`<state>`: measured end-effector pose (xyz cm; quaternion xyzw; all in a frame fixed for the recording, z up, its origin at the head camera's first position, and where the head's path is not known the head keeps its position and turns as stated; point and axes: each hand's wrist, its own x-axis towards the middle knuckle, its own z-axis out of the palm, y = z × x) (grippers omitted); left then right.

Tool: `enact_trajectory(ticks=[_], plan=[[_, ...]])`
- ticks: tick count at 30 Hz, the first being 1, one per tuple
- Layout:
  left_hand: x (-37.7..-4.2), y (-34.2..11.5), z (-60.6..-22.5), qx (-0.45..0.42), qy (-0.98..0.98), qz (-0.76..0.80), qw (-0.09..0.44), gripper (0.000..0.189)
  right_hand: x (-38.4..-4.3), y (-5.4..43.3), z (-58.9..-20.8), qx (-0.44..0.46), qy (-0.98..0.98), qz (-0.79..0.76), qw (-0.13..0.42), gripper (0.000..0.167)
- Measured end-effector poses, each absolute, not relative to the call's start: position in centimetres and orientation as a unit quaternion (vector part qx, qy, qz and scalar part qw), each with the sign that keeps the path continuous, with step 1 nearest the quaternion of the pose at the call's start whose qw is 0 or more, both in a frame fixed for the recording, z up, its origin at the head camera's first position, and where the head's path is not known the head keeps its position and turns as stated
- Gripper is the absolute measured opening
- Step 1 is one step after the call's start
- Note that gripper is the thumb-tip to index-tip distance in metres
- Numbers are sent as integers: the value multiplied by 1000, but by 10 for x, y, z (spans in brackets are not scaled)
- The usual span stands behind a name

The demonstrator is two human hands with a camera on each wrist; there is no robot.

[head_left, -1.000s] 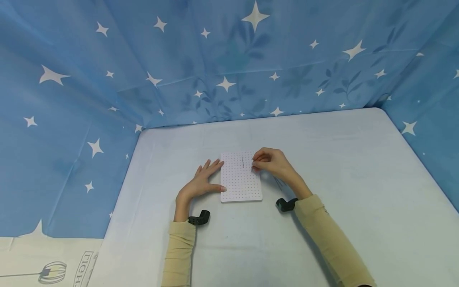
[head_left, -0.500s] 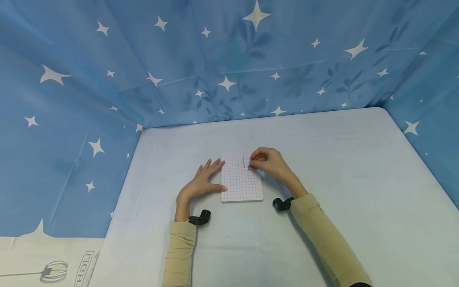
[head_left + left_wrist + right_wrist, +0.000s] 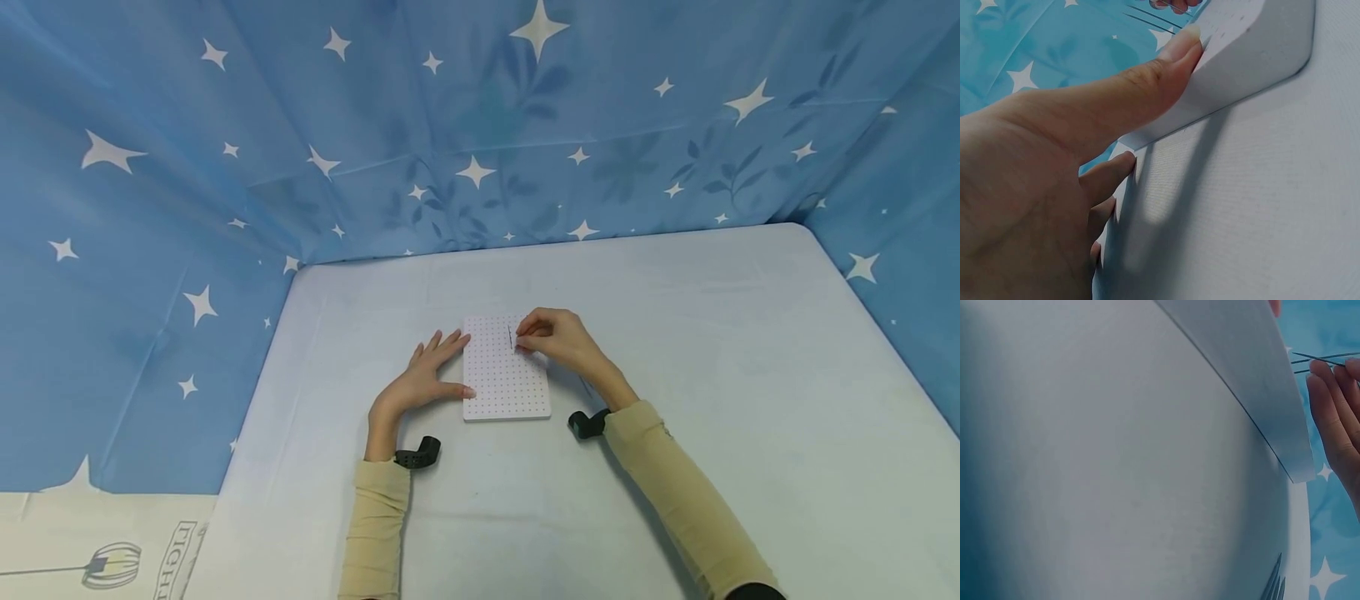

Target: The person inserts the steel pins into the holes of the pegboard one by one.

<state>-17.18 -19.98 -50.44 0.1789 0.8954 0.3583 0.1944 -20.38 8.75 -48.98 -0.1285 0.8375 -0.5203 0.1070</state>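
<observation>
A white board point(image 3: 491, 392) with rows of small holes lies on the table. My left hand point(image 3: 420, 383) spreads along its left side; the thumb point(image 3: 1175, 56) presses the near part of that edge and a fingertip touches farther up. Thin dark needles point(image 3: 1150, 20) stand up from the board's upper part, seen side-on in the left wrist view. Over the upper right of the board, my right hand point(image 3: 562, 339) pinches another thin needle point(image 3: 1313, 357), which crosses the standing ones in the right wrist view. Its lower tip is hidden there.
Several loose needles point(image 3: 1274, 581) lie on the white tabletop point(image 3: 675, 333) right of the board, partly under my right forearm. A blue star-patterned curtain point(image 3: 480, 125) hangs behind and beside the table. Each wrist wears a black camera point(image 3: 420, 452).
My right hand has moved slightly left over the board, closer to the standing needles, still pinching its needle. The left hand stays at the board's edge.
</observation>
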Motion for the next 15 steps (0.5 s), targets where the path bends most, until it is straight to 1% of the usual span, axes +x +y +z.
enact_trajectory(ticks=[15], plan=[[-174,-202,-504,175,897,355,198,99,-206,82,-485,-155,851,-490,112,6]])
